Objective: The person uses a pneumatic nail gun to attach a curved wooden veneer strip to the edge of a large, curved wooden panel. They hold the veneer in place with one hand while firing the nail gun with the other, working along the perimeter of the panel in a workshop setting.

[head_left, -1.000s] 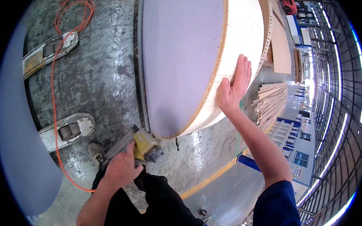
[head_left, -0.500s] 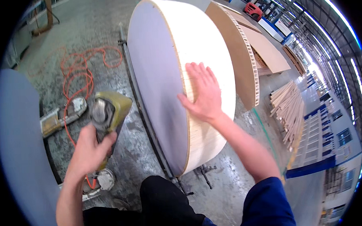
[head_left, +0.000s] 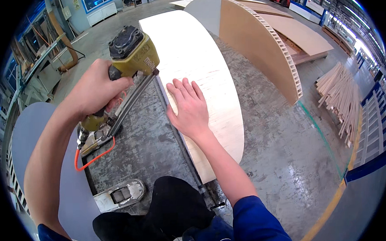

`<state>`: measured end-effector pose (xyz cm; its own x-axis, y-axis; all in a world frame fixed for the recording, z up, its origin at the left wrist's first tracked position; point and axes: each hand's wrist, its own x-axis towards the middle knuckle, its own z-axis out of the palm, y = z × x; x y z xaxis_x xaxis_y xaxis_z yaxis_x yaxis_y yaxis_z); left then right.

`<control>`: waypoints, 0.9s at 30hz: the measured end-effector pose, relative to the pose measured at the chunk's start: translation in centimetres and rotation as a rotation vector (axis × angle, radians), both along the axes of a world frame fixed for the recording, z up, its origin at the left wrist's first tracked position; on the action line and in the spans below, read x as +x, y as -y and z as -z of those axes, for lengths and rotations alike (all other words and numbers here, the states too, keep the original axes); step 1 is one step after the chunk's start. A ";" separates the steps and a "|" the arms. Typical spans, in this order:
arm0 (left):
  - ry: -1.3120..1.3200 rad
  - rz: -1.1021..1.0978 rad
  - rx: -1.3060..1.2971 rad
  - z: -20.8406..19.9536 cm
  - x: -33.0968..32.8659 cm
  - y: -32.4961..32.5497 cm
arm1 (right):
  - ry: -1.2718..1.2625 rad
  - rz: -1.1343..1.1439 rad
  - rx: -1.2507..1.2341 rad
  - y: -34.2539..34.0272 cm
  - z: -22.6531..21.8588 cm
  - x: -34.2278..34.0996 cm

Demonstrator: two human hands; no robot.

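Note:
My left hand (head_left: 94, 88) is closed round the handle of a yellow-green and black air nail gun (head_left: 135, 54). The gun is raised, its nose at the left edge of a pale, curved plywood panel (head_left: 213, 85); whether it touches cannot be told. An orange air hose (head_left: 95, 162) runs from the base of its handle. Flat on the panel's top face, near that same edge, lies my right hand (head_left: 188, 107), open with its fingers extended. A dark metal bar clamp (head_left: 188, 161) runs along the panel's left side.
A grey curved panel (head_left: 34, 131) stands at my left. Metal clamp feet (head_left: 121, 194) lie on the worn floor. Beyond the plywood stands a brown curved piece with a slotted edge (head_left: 263, 44). To the right are a pile of wooden strips (head_left: 340, 97) and blue-and-white racks (head_left: 376, 127).
My left hand has lifted the nail gun from low on the left up to the panel's left edge. My right hand stays flat on the panel. The view has tilted upward.

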<state>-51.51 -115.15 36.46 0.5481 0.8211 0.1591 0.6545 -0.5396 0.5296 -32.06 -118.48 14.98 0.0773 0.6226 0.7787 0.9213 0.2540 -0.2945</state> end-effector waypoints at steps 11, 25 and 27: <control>-0.116 -0.065 -0.159 0.4 2.8 0.3 | -0.031 -0.028 0.025 0.4 0.0 0.2; 0.029 -0.120 -0.060 0.4 2.5 3.0 | -0.058 -0.041 -0.005 0.4 0.3 0.7; 0.047 -0.158 -0.044 0.3 2.1 3.8 | -0.082 -0.034 -0.011 0.6 0.7 0.6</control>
<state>-49.42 -118.95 36.15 0.4048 0.9031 0.1430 0.7034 -0.4075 0.5824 -31.45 -119.11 14.32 0.1195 0.6348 0.7634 0.8848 0.2808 -0.3720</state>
